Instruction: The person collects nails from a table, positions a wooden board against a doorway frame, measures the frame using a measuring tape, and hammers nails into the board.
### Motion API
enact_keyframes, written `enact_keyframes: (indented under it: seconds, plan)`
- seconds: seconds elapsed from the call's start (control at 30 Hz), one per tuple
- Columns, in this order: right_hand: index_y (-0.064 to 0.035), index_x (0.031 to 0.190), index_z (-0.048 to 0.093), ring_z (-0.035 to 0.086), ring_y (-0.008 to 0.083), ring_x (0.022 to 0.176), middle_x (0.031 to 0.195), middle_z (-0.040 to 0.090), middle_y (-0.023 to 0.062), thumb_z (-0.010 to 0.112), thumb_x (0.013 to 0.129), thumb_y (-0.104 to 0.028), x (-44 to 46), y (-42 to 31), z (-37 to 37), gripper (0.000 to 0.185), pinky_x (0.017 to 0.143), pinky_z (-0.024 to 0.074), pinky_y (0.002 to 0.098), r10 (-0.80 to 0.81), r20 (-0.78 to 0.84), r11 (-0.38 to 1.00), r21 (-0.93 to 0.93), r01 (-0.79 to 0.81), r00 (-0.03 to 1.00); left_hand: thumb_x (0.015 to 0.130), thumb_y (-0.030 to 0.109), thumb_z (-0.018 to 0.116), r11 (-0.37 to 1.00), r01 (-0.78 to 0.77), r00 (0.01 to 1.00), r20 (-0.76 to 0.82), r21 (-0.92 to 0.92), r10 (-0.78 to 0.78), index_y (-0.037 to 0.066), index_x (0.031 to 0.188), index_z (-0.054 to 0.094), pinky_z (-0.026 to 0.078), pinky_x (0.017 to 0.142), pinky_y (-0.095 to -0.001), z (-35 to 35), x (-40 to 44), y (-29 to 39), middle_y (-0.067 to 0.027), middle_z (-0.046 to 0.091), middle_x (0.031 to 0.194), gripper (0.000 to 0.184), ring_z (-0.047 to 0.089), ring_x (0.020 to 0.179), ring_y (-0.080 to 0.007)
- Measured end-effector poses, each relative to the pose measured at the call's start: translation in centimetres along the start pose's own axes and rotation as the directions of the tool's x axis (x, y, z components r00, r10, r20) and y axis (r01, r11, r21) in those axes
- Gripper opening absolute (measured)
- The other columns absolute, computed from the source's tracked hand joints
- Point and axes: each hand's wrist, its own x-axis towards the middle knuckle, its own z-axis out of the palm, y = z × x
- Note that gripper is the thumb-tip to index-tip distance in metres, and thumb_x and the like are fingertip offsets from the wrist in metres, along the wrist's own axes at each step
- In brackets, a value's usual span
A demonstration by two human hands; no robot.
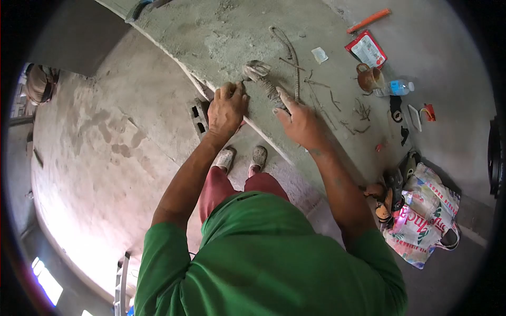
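Observation:
A cord-wrapped bundle (269, 90) with a pale, crumpled cloth-like end lies on the dusty concrete slab (221, 34). My right hand (301, 125) is at the bundle's lower end, index finger and thumb on either side of it; the other fingers are tucked out of sight. Close to the slab's edge is my left hand (226, 109), its fingers curled and pressed together beside the bundle's pale end. Something small and dark shows at its fingertips, too hidden to name. Just beyond the right index finger, a bent rope-like rod (290, 50) curves across the slab.
Nails and bits of wire (362, 110) lie right of the bundle. Farther right are a brown mug (370, 78), a water bottle (399, 87), a red packet (366, 49) and an orange stick (369, 20). A printed bag (427, 216) sits lower right. A hollow block (198, 117) stands below the slab edge.

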Motion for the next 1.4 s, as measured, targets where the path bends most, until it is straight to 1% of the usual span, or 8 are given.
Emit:
enact_keyframes:
  seconds: [0.2,0.37,0.5,0.77,1.03,1.2,1.37,1.4]
  plan:
    - [-0.0014,0.141,0.049,0.07,0.0324,0.088,0.1,0.07,0.021,0.061,0.095,-0.02,-3.1,2.3,-2.3,0.052,0.076,0.0523,0.0413,0.199,-0.117,0.962,0.213,-0.172,0.973,0.089,0.03,0.066,1.0,0.014,0.995,-0.096,-0.011,-0.015,0.015,0.095,0.07,0.054,0.076,-0.0433,-0.2,1.4,-0.8,-0.0071,0.064,0.095,0.017,0.062,0.093,-0.0314]
    - [0.0005,0.142,0.048,0.047,0.0081,0.059,0.075,0.054,0.0014,0.055,0.095,-0.012,-8.9,4.4,-5.2,0.05,0.055,0.0431,0.0255,0.514,-0.111,0.773,0.49,-0.403,0.851,0.089,0.022,0.063,0.991,-0.132,0.99,-0.041,0.036,0.134,0.013,0.088,0.065,0.053,0.075,-0.0458,2.3,4.8,-3.7,-0.0107,0.062,0.093,0.009,0.062,0.09,-0.0338]
    - [0.0065,0.138,0.049,0.053,0.0127,0.061,0.074,0.059,0.005,0.054,0.096,-0.016,-15.6,4.4,-7.2,0.048,0.057,0.0463,0.0297,0.65,-0.036,0.611,0.619,-0.494,0.759,0.089,0.009,0.059,0.977,-0.075,0.988,-0.15,-0.2,0.045,0.002,0.111,0.064,0.051,0.08,-0.0429,0.7,4.8,-1.7,-0.0157,0.064,0.102,0.023,0.062,0.093,-0.0332]
    - [0.0027,0.115,0.055,0.047,0.0081,0.053,0.067,0.05,0.0002,0.052,0.097,-0.012,-27.0,6.3,-2.1,0.024,0.047,0.0396,0.0267,0.844,-0.003,0.288,0.846,-0.448,0.536,0.1,0.012,0.055,0.403,0.459,0.888,0.411,-0.791,-0.205,-0.003,0.129,0.057,0.053,0.073,-0.0282,-0.7,5.8,2.3,-0.0094,0.069,0.1,0.032,0.065,0.08,-0.0146]
    - [-0.0004,0.149,0.037,0.047,0.0095,0.052,0.07,0.052,0.0024,0.048,0.1,-0.012,-29.5,8.6,-0.6,0.052,0.047,0.0416,0.0262,0.827,0.126,0.175,0.868,-0.465,0.547,0.103,0.021,0.052,0.513,0.516,0.813,0.581,-0.685,-0.041,-0.002,0.117,0.062,0.051,0.06,-0.0242,0.4,8.2,8.8,-0.0087,0.07,0.092,0.029,0.062,0.067,-0.0096]
    - [0.0082,0.132,0.049,0.044,0.0091,0.048,0.064,0.051,0.0017,0.051,0.099,-0.023,-30.5,10.5,0.6,0.046,0.047,0.0401,0.0265,0.84,0.124,0.175,0.859,-0.482,0.528,0.1,0.021,0.056,0.114,0.69,0.723,0.687,-0.715,-0.072,0.001,0.109,0.062,0.052,0.058,-0.0239,3.0,6.8,11.3,-0.0085,0.07,0.09,0.022,0.064,0.064,-0.0119]
    - [0.0065,0.131,0.045,0.043,0.0076,0.047,0.066,0.051,0.0013,0.049,0.1,-0.018,-30.2,10.7,-0.5,0.04,0.043,0.037,0.0255,0.805,0.177,0.144,0.868,-0.475,0.566,0.095,0.016,0.062,0.658,0.472,0.833,0.542,-0.587,-0.114,0.001,0.107,0.065,0.056,0.071,-0.0293,4.8,7.9,13.5,-0.0128,0.072,0.098,0.02,0.069,0.079,-0.0203]
    - [0.0056,0.125,0.048,0.042,0.0075,0.047,0.065,0.051,0.0013,0.048,0.1,-0.019,-30.0,10.7,-0.8,0.035,0.042,0.0362,0.0256,0.811,0.201,0.103,0.875,-0.473,0.55,0.094,0.017,0.062,0.877,0.13,0.924,0.377,-0.462,0.062,0.004,0.114,0.065,0.056,0.074,-0.0322,5.2,8.7,14.1,-0.0138,0.071,0.099,0.025,0.07,0.081,-0.0264]
